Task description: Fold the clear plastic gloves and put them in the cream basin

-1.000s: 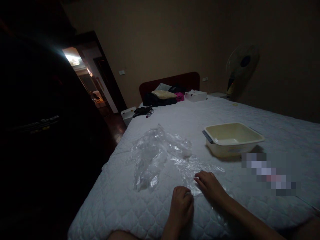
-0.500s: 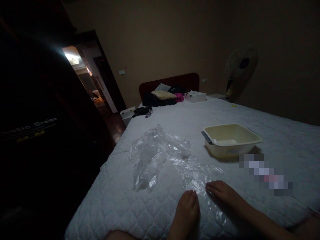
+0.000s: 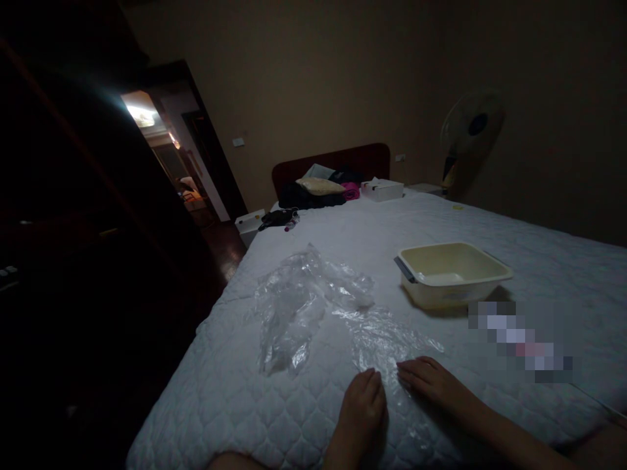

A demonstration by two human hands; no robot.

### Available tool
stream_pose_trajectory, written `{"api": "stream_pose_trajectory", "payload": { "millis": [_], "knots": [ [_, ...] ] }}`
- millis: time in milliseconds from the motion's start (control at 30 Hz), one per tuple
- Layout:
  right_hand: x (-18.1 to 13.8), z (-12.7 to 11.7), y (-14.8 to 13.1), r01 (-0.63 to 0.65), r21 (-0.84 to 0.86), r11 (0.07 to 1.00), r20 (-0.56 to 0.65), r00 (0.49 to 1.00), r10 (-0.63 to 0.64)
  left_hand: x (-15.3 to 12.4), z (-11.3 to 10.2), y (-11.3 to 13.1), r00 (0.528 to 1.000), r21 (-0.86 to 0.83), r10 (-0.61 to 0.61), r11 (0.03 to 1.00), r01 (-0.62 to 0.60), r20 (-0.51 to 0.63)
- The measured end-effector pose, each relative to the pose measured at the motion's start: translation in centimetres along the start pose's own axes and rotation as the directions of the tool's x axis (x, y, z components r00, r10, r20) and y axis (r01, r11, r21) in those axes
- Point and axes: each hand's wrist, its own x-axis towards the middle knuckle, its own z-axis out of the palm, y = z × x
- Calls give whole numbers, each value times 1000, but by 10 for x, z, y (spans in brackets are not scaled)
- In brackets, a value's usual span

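Note:
Two crumpled clear plastic bags lie on the bed; the nearer plastic bag (image 3: 379, 336) reaches in under my fingertips. My left hand (image 3: 361, 405) is at its near left edge, fingers together and bent down onto the film. From the right comes my right hand (image 3: 434, 385), its fingers side by side and closed on the same bag. A narrow gap with film showing separates the two hands. Both thumbs are hidden. The other plastic bag (image 3: 294, 307) lies loosely spread farther to the left, touched by neither hand.
A cream plastic basin (image 3: 455, 294) with grey handles stands right of the bags. Near it is a blurred-out object (image 3: 522, 339). A white box (image 3: 382, 190), a pillow (image 3: 321, 187) and dark cloth lie by the headboard (image 3: 377, 156). A fan (image 3: 477, 124) stands at back right.
Both hands have shifted slightly left with the near plastic bag's edge between them. The bag's right end reaches a little farther out. The basin and the other bag have stayed put.

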Motion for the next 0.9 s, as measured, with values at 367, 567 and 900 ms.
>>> {"api": "stream_pose_trajectory", "payload": {
  "millis": [367, 567, 900],
  "knots": [
    [10, -10, -14, -115, 134, 984, 53, 993, 109, -8, 15, 2, 999, 43, 0, 999, -2, 33],
    [20, -7, -22, -242, 114, 964, 69, 969, 236, -7, 15, 3, 1000, 63, 9, 998, -11, 28],
    [26, 11, -23, -349, 84, 933, -29, 935, 352, -8, 16, 3, 999, 89, 16, 996, -20, 44]
  ]
}}
